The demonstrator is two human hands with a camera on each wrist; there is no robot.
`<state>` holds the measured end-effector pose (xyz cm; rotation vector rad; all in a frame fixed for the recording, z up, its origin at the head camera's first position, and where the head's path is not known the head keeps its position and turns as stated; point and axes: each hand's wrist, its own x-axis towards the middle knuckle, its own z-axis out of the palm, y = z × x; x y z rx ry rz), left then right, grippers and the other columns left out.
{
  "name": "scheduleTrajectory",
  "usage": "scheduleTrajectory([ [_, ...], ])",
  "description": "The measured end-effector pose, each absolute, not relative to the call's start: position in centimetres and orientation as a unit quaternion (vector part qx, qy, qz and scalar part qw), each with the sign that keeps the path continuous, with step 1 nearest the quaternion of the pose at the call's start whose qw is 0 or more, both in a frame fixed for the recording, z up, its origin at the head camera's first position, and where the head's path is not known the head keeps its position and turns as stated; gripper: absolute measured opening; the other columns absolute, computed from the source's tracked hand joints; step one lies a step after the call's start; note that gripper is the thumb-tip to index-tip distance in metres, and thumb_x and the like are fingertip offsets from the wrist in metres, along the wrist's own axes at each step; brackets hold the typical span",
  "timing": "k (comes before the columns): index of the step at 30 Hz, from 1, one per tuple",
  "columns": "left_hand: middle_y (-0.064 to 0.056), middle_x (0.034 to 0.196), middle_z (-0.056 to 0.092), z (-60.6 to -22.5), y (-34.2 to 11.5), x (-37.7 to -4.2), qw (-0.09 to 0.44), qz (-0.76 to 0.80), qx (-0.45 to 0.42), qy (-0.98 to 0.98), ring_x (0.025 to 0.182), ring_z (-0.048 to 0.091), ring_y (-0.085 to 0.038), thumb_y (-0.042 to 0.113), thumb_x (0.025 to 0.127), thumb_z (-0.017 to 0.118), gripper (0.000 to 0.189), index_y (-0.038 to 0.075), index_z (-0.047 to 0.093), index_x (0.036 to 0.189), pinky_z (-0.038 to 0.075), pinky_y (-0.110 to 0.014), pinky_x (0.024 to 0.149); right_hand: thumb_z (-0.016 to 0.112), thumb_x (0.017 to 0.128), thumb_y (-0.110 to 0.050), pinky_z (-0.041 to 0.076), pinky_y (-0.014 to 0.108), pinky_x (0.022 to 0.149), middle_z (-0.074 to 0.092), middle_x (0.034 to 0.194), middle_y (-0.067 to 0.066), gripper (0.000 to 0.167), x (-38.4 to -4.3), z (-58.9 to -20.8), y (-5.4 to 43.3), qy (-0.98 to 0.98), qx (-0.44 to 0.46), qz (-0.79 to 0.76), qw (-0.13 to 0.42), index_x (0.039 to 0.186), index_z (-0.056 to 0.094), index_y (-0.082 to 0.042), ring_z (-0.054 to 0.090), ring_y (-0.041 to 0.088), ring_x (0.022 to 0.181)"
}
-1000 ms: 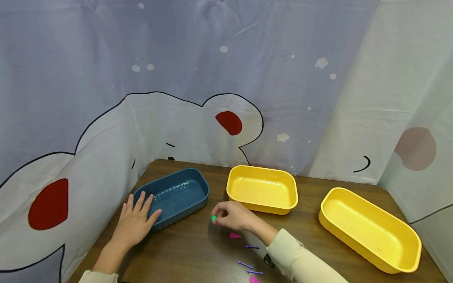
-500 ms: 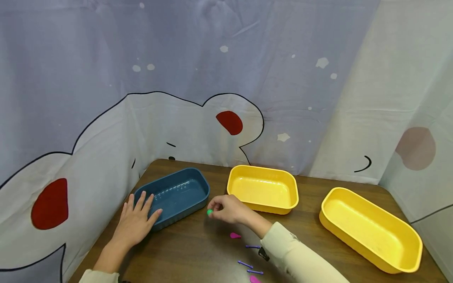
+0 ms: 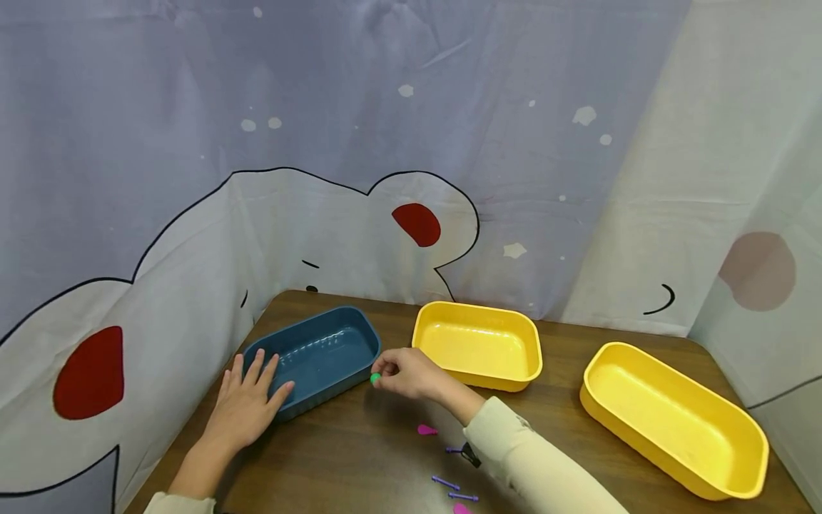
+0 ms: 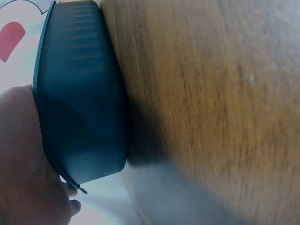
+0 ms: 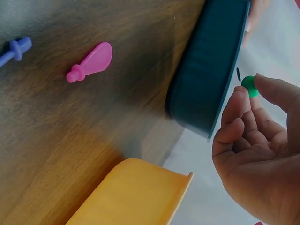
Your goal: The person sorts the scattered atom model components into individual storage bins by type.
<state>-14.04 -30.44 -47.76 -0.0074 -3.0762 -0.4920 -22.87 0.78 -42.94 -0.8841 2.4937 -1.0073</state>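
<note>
My right hand (image 3: 411,373) pinches a small green ball (image 5: 250,86) between thumb and fingertips, just right of the dark blue tray (image 3: 327,350). In the head view the ball is close to that tray's near right rim. My left hand (image 3: 242,407) rests on the near left rim of the same tray with its fingers spread straight. In the left wrist view, the hand lies along the tray's upper edge. A pink paddle-shaped piece (image 5: 97,61) lies on the table below my right hand.
A yellow tray (image 3: 475,375) stands behind my right hand, and a second yellow tray (image 3: 674,457) is at the right. Several purple rods (image 3: 464,496) and another pink piece (image 3: 461,508) lie near the table's front. A patterned cloth (image 3: 334,143) hangs behind.
My right hand has moved left and away from me with the green ball, closer to the blue tray. The left hand has stayed in place on the rim.
</note>
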Motion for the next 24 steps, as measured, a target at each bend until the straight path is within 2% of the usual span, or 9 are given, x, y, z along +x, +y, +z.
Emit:
scheduleTrajectory([
  [9, -0.032, 0.164, 0.014, -47.7, -30.3, -13.9, 0.012, -0.157, -0.002, -0.988, 0.149, -0.010, -0.055, 0.056, 0.104, 0.045, 0.079, 0.001, 0.029, 0.158, 0.003, -0.073, 0.116, 0.075, 0.093, -0.021, 0.048, 0.025, 0.071, 0.063, 0.080, -0.008, 0.013, -23.3, -42.9, 0.1, 0.872, -0.287, -0.362, 0.161, 0.102, 0.073, -0.013, 0.057, 0.011, 0.076],
  [24, -0.032, 0.164, 0.012, -47.8, -30.4, -14.1, 0.012, -0.155, -0.002, -0.988, 0.149, -0.012, -0.055, 0.057, 0.104, 0.043, 0.079, 0.001, 0.028, 0.158, 0.002, -0.073, 0.115, 0.074, 0.094, -0.023, 0.049, 0.024, 0.069, 0.063, 0.081, -0.006, 0.008, -24.7, -42.9, -1.5, 0.874, -0.266, -0.377, 0.152, 0.099, 0.072, -0.018, 0.057, 0.012, 0.078],
])
